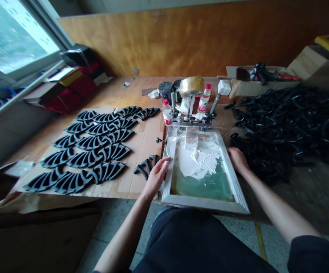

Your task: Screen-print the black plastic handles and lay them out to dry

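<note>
A screen printing frame (168,185) with a pale metal border lies in front of me, its green mesh (198,187) partly covered with thick white ink (198,163). A clear squeegee (192,138) rests at the far end of the mesh, below the metal hinge clamp (191,121). My left hand (158,175) is at the frame's left edge, fingers stretched toward the rail; its fingertips appear to touch it. Close by on the cardboard lie a few curved black handles (145,167). At the right edge is my right hand (239,160), its fingers mostly hidden and blurred.
Rows of black handles (84,159) cover the cardboard sheet (145,132) at left. A large heap of black handles (292,121) is at right. Behind the clamp stand two bottles (167,113), a tape roll (191,87) and a dark jar (166,90). An open cardboard box (249,86) sits far right.
</note>
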Tool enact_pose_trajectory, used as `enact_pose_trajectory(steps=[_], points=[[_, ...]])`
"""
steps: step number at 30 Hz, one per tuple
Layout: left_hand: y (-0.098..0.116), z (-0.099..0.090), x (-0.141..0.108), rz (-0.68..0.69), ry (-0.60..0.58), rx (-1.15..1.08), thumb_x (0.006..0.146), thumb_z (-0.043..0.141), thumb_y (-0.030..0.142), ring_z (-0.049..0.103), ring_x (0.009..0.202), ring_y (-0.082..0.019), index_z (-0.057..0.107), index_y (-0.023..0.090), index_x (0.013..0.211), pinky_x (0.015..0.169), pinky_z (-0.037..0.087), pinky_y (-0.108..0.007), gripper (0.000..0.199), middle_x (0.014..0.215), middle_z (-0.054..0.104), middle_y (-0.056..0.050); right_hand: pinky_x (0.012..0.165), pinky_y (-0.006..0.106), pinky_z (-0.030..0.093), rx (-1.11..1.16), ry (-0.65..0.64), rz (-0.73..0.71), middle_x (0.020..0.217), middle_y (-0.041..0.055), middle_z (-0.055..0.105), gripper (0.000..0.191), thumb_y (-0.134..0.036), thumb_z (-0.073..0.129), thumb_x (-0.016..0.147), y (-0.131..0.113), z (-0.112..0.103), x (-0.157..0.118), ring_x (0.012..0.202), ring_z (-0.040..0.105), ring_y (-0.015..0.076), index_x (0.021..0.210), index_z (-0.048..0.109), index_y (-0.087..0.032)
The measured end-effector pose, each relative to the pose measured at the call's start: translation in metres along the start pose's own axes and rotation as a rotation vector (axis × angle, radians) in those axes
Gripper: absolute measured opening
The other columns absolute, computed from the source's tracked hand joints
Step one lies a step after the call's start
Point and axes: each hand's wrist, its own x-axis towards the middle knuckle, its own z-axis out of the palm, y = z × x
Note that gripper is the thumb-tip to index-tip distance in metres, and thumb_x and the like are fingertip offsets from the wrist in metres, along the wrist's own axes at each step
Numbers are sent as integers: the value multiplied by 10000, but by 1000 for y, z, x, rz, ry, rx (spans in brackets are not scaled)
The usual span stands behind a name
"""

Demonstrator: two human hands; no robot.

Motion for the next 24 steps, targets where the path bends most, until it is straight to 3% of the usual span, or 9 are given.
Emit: enact_pose_trajectory(steps=[2,5,7,11,14,17,19,22,24], points=[[-26,6,4,-41,9,60,859,514,554,467,552,-105,508,228,1364,521,374,-210,601,691,557,19,865,368,513,-25,107,31,1073,116,659,440,-459,426,945,-2,-8,19,951,629,221,1049,673,-110],[-52,12,15,-75,51,199,850,555,475,507,584,-105,454,250,1409,559,398,-204,611,703,573,27,972,445,449,-65,164,-125,1300,170,561,474,-379,617,842,-44,0,49,1188,523,300,1242,592,-125],[-59,13,22,-86,58,262,849,559,449,528,606,-107,472,256,1395,576,410,-204,586,711,586,25,985,448,430,-103,47,-250,1314,162,548,544,-328,698,780,-82,14,63,1207,498,309,1272,560,-141],[-63,10,28,-98,31,280,837,570,456,542,625,-116,534,254,1340,583,431,-211,544,711,599,19,800,330,473,-171,-284,-253,1014,80,671,221,-239,662,807,-129,40,58,930,613,229,1019,631,-185],[-65,8,28,-111,17,237,823,578,474,536,620,-120,551,253,1321,578,436,-216,546,709,594,19,704,284,448,-204,-384,-334,931,66,672,119,-164,557,854,-130,41,25,833,620,201,941,636,-183],[-66,8,28,-127,17,175,801,599,481,521,598,-118,557,247,1315,569,432,-219,566,702,584,21,703,263,434,-148,-489,-568,917,58,668,269,-53,458,831,-118,27,-5,827,612,179,955,654,-190],[-65,9,27,-139,19,140,790,612,479,509,580,-116,564,243,1307,563,428,-221,570,693,578,22,714,253,430,-85,-569,-684,919,38,671,320,-21,460,786,-112,16,-10,830,610,164,946,663,-209],[-63,9,27,-146,18,117,788,616,471,501,568,-114,569,240,1299,555,423,-223,563,689,571,22,669,238,417,-40,-615,-681,856,-7,671,276,-48,514,763,-110,9,-1,799,613,152,881,671,-242],[-62,9,27,-144,12,116,791,612,471,502,569,-113,564,236,1300,551,421,-221,562,689,568,23,667,242,418,-44,-524,-612,870,-6,678,246,-74,534,781,-113,14,3,820,618,160,884,679,-244]])
